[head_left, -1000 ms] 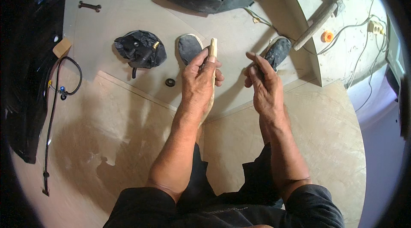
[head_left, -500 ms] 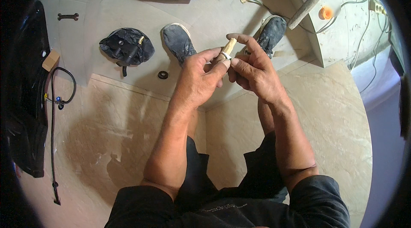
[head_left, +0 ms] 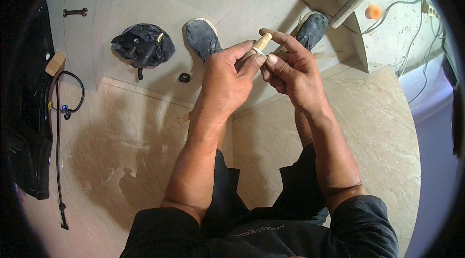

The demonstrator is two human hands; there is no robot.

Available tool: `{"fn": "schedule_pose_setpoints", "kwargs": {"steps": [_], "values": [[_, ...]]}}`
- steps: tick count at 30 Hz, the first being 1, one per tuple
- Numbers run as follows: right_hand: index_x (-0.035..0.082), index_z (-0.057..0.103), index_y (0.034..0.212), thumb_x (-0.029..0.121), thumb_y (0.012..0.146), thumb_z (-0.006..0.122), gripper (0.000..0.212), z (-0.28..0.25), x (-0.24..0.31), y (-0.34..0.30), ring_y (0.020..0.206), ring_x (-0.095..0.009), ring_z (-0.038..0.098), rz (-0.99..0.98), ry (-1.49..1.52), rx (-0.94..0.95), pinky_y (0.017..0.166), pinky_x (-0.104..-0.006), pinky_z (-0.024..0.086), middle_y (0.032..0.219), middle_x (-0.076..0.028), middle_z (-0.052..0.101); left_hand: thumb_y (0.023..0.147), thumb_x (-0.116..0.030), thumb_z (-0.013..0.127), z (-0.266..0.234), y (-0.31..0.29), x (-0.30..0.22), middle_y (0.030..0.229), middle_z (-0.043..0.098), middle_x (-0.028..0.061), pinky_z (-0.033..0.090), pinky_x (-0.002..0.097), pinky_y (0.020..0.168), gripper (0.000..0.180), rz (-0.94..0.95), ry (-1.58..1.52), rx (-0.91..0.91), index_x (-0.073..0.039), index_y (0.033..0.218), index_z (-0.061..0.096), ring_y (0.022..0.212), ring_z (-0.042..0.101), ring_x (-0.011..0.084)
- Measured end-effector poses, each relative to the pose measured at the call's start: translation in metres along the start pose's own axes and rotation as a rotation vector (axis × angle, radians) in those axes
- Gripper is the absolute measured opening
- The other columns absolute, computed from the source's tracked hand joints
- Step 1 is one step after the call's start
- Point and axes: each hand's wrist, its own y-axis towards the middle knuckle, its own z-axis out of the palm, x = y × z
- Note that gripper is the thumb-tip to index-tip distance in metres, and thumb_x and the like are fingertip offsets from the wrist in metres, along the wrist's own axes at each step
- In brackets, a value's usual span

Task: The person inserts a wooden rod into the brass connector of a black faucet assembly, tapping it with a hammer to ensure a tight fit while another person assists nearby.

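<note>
Between the fingers of my left hand [head_left: 227,76] is a small tapered, pale yellow piece [head_left: 263,42] with a white band [head_left: 259,52] around its lower part. My left thumb presses near that band, and the lower end is hidden in my fingers. My right hand [head_left: 295,67] is close against it on the right. Its thumb and curled fingers are pinched near the white band; what they hold is too small to make out. The right index finger arches over the tip of the piece.
A black plastic bag [head_left: 128,45] with dark fittings, a black ring [head_left: 184,78] and an open-ended wrench [head_left: 75,12] lie at left, near a black hose [head_left: 58,161] and small cardboard box [head_left: 55,64]. A hammer [head_left: 349,10], orange object [head_left: 373,11] and cables are at upper right.
Both hands and the yellow piece have shifted slightly up and right in view, still held together. The surroundings have shifted a little with the head's motion.
</note>
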Motion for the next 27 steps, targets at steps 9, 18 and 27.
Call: {"fn": "schedule_pose_setpoints", "kwargs": {"steps": [9,18,27], "values": [[0.004,0.055,0.147,0.011,0.106,0.059,0.042,0.005,-0.004,-0.001,0.069,-0.007,0.054,-0.012,-0.097,-0.05,0.056,-0.0216,0.041,0.083,-0.003,0.063,0.1,-0.016,0.069,0.0,0.002,0.001,0.072,0.068,0.0115,0.048,0.0335,0.059,0.024,0.094,0.159,-0.058,0.005,0.109,0.072,0.062,0.059,0.015],[0.002,0.053,0.147,0.009,0.107,0.056,0.041,0.009,-0.003,0.002,0.066,-0.008,0.048,-0.007,-0.069,0.01,0.055,-0.0234,0.038,0.08,-0.001,0.06,0.099,-0.016,0.071,-0.002,0.004,0.006,0.087,0.072,0.0039,0.051,0.0283,0.072,0.026,0.109,0.157,-0.04,0.004,0.115,0.073,0.08,0.06,0.0079],[0.003,0.052,0.148,0.008,0.107,0.056,0.042,0.008,-0.006,0.003,0.068,-0.009,0.05,-0.04,-0.07,-0.049,0.059,-0.025,0.042,0.077,0.0,0.056,0.1,-0.024,0.07,-0.003,0.003,-0.003,0.075,0.068,0.0143,0.047,0.0357,0.058,0.028,0.018,0.265,-0.055,0.003,0.103,0.071,0.063,0.058,0.0148]]}}
